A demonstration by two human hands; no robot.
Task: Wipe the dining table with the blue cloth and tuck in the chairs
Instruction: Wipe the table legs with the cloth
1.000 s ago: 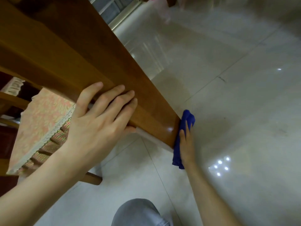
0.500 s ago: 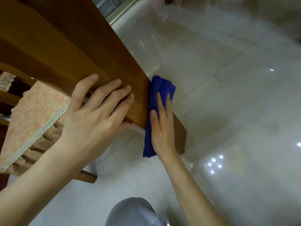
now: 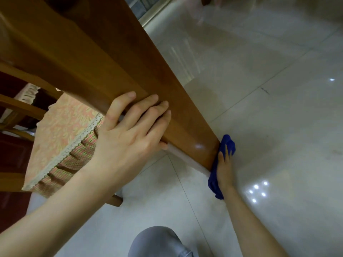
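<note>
A brown wooden table leg [image 3: 141, 101] slants from upper left down to the tiled floor at lower right. My left hand [image 3: 130, 138] rests on its face with fairly straight fingers, the thumb at its lower edge. The blue cloth [image 3: 215, 179] lies against the far side of the leg's foot. My right hand [image 3: 225, 169] presses the cloth there with straight fingers, and much of the cloth is hidden behind the hand and the wood. A wooden chair [image 3: 20, 106] with a floral seat cushion [image 3: 61, 138] stands at the left, partly behind the leg.
Glossy pale floor tiles [image 3: 269, 108] fill the right and bottom of the view. My grey-clad knee [image 3: 157, 242] is at the bottom middle. A chair leg [image 3: 116, 200] touches the floor below my left forearm. A window frame [image 3: 154, 13] shows at the top.
Half a second ago my right hand held the cloth higher on the leg, beside my left hand. It has slid the cloth down to the foot. My left hand has stayed put.
</note>
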